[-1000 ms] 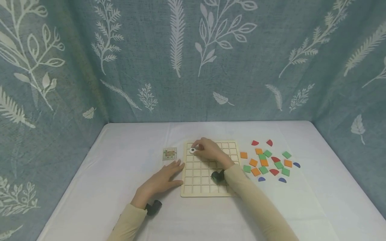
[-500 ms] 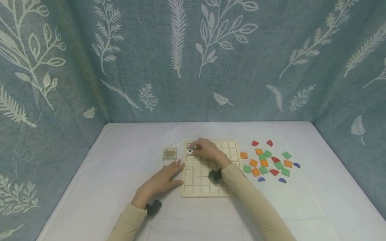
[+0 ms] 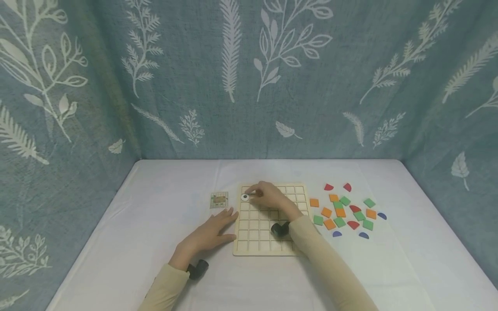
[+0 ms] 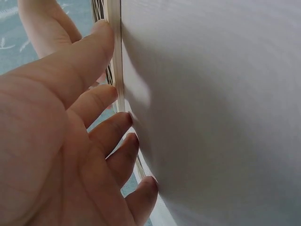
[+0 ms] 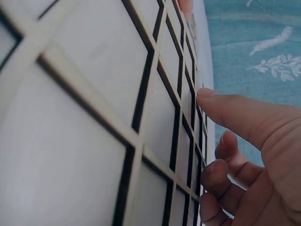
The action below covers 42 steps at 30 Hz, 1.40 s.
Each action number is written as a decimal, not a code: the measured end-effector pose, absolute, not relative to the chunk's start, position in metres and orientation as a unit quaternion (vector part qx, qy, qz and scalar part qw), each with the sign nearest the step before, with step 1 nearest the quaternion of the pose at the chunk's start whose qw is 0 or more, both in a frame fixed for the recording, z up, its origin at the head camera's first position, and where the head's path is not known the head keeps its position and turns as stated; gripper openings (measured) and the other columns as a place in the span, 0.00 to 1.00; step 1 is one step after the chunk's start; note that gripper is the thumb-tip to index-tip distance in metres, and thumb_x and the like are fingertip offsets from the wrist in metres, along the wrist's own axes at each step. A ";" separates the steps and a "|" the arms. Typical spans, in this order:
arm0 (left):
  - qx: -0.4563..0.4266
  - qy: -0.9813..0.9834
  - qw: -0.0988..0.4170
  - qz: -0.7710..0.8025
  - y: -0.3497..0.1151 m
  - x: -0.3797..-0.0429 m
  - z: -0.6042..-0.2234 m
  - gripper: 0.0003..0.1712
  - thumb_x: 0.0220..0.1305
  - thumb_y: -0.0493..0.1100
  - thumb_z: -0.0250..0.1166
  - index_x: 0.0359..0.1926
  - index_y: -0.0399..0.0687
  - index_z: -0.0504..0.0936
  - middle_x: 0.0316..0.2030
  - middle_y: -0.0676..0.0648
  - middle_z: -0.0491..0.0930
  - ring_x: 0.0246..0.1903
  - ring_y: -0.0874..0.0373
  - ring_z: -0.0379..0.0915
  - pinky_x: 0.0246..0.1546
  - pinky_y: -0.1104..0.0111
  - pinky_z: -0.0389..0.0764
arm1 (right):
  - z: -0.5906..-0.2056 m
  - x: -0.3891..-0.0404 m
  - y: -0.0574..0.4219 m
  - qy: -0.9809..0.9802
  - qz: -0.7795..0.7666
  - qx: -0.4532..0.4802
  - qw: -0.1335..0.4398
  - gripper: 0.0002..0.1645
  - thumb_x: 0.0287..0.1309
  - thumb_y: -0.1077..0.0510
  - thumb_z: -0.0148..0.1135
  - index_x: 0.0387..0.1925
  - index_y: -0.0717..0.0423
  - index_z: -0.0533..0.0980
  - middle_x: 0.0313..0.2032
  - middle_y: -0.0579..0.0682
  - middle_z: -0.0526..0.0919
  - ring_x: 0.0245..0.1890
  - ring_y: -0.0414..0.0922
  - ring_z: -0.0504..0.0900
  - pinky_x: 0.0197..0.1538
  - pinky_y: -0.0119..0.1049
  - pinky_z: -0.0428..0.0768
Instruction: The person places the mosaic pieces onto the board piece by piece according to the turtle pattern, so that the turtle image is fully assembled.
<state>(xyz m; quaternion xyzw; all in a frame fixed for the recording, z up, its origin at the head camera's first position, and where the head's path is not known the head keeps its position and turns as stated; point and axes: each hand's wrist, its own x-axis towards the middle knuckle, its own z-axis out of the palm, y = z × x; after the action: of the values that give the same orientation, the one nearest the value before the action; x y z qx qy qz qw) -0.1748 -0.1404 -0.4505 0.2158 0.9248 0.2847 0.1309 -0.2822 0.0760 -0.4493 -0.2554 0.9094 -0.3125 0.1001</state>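
A white disc with a dark centre (image 3: 244,197) lies in an upper-left cell of the wooden grid board (image 3: 243,248). My right hand (image 3: 267,195) is over the board just right of the disc, its index fingertip close by; I cannot tell if it touches. In the right wrist view, the thumb (image 5: 230,110) reaches out and the fingers bend loosely, with nothing visible between them. My left hand (image 3: 212,229) lies with spread fingers against the board's left edge. The left wrist view has its fingertips (image 4: 123,120) at the board's side (image 4: 115,52).
A small picture card (image 3: 219,200) lies left of the board. On the right are scattered orange squares (image 3: 329,224), green squares (image 3: 368,224), red quarter-circles (image 3: 353,225) and blue half-circles (image 3: 363,235). A patterned curtain (image 3: 249,86) hangs behind the white table (image 3: 97,259).
The disc has moved slightly left and is let go in its cell. My right hand's fingers have drawn a little to the right of it. My left hand stays put.
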 end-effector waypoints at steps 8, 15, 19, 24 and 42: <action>0.210 0.927 0.131 0.283 -0.140 -0.174 -0.451 0.38 0.60 0.53 0.60 0.68 0.43 0.61 0.69 0.39 0.53 0.69 0.42 0.44 0.70 0.46 0.44 | -0.442 -0.277 0.089 0.907 -0.326 -0.244 0.104 0.17 0.56 0.56 0.63 0.49 0.47 0.79 0.34 0.47 0.76 0.32 0.41 0.71 0.34 0.31 0.73; 0.208 0.927 0.129 0.284 -0.140 -0.173 -0.451 0.38 0.60 0.53 0.60 0.67 0.43 0.61 0.69 0.39 0.54 0.69 0.42 0.44 0.70 0.48 0.44 | -0.436 -0.276 0.107 0.904 -0.334 -0.249 0.095 0.15 0.58 0.56 0.61 0.48 0.51 0.80 0.30 0.48 0.74 0.27 0.41 0.67 0.27 0.30 0.68; 0.204 0.927 0.130 0.287 -0.140 -0.172 -0.450 0.38 0.60 0.53 0.61 0.67 0.43 0.61 0.69 0.39 0.54 0.70 0.43 0.44 0.70 0.48 0.44 | -0.436 -0.275 0.119 0.902 -0.337 -0.254 0.091 0.15 0.58 0.57 0.61 0.48 0.53 0.80 0.29 0.49 0.73 0.25 0.41 0.65 0.25 0.30 0.66; 0.203 0.925 0.131 0.292 -0.140 -0.171 -0.448 0.38 0.59 0.52 0.61 0.67 0.43 0.61 0.69 0.40 0.54 0.70 0.44 0.44 0.70 0.49 0.43 | -0.437 -0.273 0.134 0.904 -0.342 -0.241 0.084 0.15 0.58 0.57 0.62 0.47 0.53 0.80 0.30 0.49 0.72 0.25 0.41 0.64 0.26 0.30 0.66; 0.203 0.927 0.127 0.290 -0.139 -0.171 -0.448 0.38 0.59 0.53 0.61 0.67 0.43 0.62 0.69 0.40 0.54 0.70 0.44 0.44 0.70 0.49 0.44 | -0.436 -0.260 0.187 0.921 -0.344 -0.167 0.071 0.14 0.57 0.55 0.63 0.46 0.50 0.81 0.35 0.50 0.75 0.32 0.45 0.67 0.30 0.33 0.70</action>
<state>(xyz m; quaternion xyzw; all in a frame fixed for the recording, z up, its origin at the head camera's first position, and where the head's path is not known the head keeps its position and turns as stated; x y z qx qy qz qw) -0.1715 -0.1392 -0.4477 0.2027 0.9266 0.2902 0.1272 -0.2598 0.1867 -0.4359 -0.1669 0.9213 -0.3440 0.0714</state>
